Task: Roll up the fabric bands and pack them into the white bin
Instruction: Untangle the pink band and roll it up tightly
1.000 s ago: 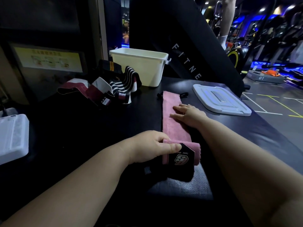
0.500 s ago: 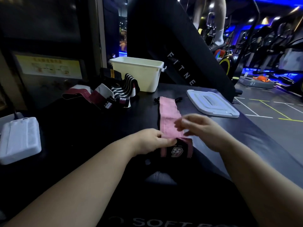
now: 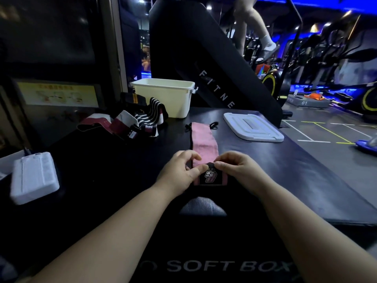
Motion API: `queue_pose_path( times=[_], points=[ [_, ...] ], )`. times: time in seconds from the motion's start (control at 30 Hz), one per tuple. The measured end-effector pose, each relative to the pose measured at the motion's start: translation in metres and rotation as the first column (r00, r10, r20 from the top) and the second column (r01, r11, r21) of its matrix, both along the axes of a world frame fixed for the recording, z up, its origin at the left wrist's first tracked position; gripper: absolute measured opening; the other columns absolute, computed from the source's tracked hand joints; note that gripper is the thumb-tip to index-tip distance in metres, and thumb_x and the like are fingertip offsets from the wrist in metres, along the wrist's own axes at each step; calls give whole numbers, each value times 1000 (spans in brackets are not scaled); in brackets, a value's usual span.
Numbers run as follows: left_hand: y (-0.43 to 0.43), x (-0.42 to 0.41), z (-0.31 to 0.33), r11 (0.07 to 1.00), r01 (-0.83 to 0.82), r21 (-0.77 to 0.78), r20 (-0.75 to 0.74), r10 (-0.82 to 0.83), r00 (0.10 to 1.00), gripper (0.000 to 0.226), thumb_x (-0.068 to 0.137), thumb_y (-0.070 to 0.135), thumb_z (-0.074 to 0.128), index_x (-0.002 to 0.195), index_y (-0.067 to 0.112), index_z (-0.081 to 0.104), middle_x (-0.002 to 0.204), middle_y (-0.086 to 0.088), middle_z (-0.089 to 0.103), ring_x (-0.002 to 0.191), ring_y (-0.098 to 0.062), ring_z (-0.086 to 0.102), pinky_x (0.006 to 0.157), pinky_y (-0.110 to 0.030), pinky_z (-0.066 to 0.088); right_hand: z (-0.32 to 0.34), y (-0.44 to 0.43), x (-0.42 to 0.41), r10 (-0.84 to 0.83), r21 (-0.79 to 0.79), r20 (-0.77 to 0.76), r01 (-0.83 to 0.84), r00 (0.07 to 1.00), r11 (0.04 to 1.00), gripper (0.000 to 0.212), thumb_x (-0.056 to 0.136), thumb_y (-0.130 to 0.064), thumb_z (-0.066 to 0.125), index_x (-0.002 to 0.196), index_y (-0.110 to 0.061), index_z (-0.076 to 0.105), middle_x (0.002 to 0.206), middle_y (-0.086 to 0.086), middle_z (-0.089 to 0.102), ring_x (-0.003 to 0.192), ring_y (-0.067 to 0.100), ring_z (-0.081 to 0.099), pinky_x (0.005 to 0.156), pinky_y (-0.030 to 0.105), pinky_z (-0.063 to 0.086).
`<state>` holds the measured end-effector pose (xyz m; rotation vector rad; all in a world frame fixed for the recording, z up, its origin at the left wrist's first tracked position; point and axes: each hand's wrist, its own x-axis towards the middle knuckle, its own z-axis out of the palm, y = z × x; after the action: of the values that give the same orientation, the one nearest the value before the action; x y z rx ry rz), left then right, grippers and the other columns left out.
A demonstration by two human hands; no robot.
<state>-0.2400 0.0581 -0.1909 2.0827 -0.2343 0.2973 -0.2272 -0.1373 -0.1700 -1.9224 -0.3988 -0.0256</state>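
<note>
A pink fabric band (image 3: 204,140) lies lengthwise on the black soft box, its near end rolled into a short roll with a black logo patch (image 3: 211,176). My left hand (image 3: 179,174) pinches the roll's left side. My right hand (image 3: 238,170) grips its right side and top edge. The white bin (image 3: 179,103) stands open at the far edge of the box, and I cannot see inside it. A heap of striped, maroon and black bands (image 3: 138,123) lies to the left of the bin.
The bin's white lid (image 3: 253,129) lies flat to the right of the pink band. A white device with a cable (image 3: 33,177) sits at the left. A black slanted machine stands behind the bin. A person's legs show at the top.
My right hand has come down from above the flat band onto the roll's right side. The roll has grown and moved a little farther along the band.
</note>
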Motion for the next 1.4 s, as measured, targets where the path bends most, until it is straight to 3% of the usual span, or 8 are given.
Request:
queue_pose_path(
  times=[0.17,0.33,0.5,0.63,0.77,0.9,1.1,1.4],
  points=[
    [2,-3,1,996,39,-83,-33,-42,999,7,90,26,68,90,33,66,79,13,61,74,-9,57,70,-27,48,-6,2,2,-69,46,-18,70,997,996,11,86,-16,72,84,-20,61,79,0,68,71,10,60,71,26,48],
    [9,-2,-2,982,31,188,4,-32,999,49,71,50,80,115,34,65,108,11,56,105,-3,52,95,-22,41,-9,5,5,-98,-4,35,98,995,995,12,87,-16,70,81,-22,62,74,1,61,67,9,53,67,24,44],
    [8,-5,5,961,19,275,46,-33,998,52,71,46,81,117,30,65,105,16,61,103,-6,55,90,-23,43,-8,6,3,-174,-22,118,178,978,984,20,86,-17,73,70,-23,63,64,-9,62,56,-3,51,61,14,42],
    [8,-3,5,977,11,212,-12,-9,1000,46,74,46,79,115,31,65,108,12,64,101,-8,59,91,-27,46,-5,-2,-2,-108,-54,150,118,983,992,11,88,-16,70,95,-25,72,91,-9,71,83,5,64,80,16,49],
    [9,-1,3,986,1,165,-67,11,998,46,76,47,77,117,31,64,105,11,64,94,-8,58,82,-24,45,-11,-14,-5,23,-262,150,18,988,965,53,79,-28,79,129,-33,61,117,-9,68,104,8,66,97,29,49],
    [10,1,-2,991,-9,137,-72,19,997,48,74,47,79,117,31,64,103,11,65,93,-8,60,80,-22,44,-16,-15,-2,40,-334,190,27,981,942,70,61,-53,72,128,-52,50,120,-15,66,99,6,66,97,38,51],
    [12,3,-3,989,44,138,-82,-33,996,58,73,49,79,126,37,59,113,14,66,106,-6,60,96,-26,47,-14,-11,-1,76,-480,349,109,934,870,57,82,-36,73,135,-23,57,106,-23,54,103,9,54,95,34,47],
    [13,5,-5,981,125,146,-56,-118,991,70,67,33,86,130,39,58,126,18,61,118,-2,55,109,-28,39,-15,-13,3,41,-494,299,118,953,861,59,79,-54,54,132,-30,58,116,-6,67,109,12,55,95,27,41]
  ],
)
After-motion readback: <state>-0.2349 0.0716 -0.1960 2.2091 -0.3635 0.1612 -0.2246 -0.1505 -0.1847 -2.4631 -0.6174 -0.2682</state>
